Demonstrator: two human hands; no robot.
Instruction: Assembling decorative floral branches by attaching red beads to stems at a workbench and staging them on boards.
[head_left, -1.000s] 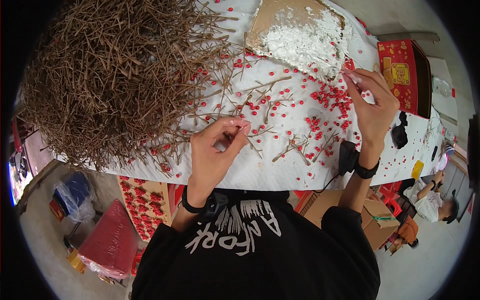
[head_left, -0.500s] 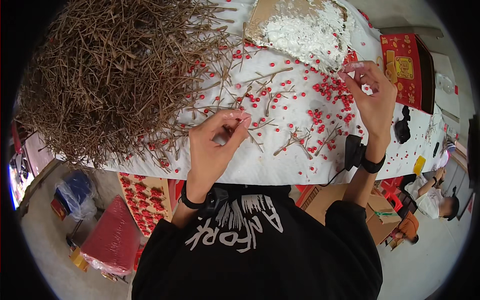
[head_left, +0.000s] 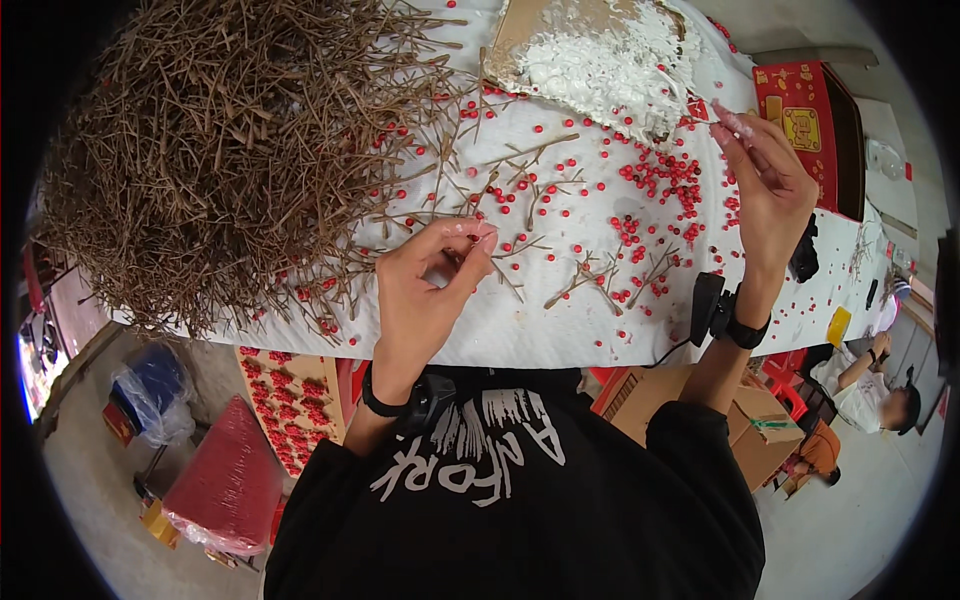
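My left hand (head_left: 425, 290) is closed in a pinch near the table's front edge. A brown twig (head_left: 487, 192) runs up from its fingertips; the gripped end is hidden. My right hand (head_left: 772, 190) is closed too, thumb and fingers pinching a thin stem that points toward the white paste (head_left: 610, 70). White smears show on the fingers. The paste lies thick on a cardboard sheet (head_left: 517, 32). Loose red berries (head_left: 665, 180) are scattered between my hands, densest below the paste. Several forked twigs (head_left: 585, 280) lie among them.
A big heap of brown twigs (head_left: 240, 150) covers the left of the white-covered table (head_left: 460, 345). A red box (head_left: 808, 130) stands at the right, a black object (head_left: 805, 255) nearer. Below are a board with red berry clusters (head_left: 290, 405) and a cardboard box (head_left: 650, 400). People sit at the far right.
My right hand has moved a little to the right, away from the paste's edge, and the thin stem now shows at its fingertips. My left hand has hardly moved.
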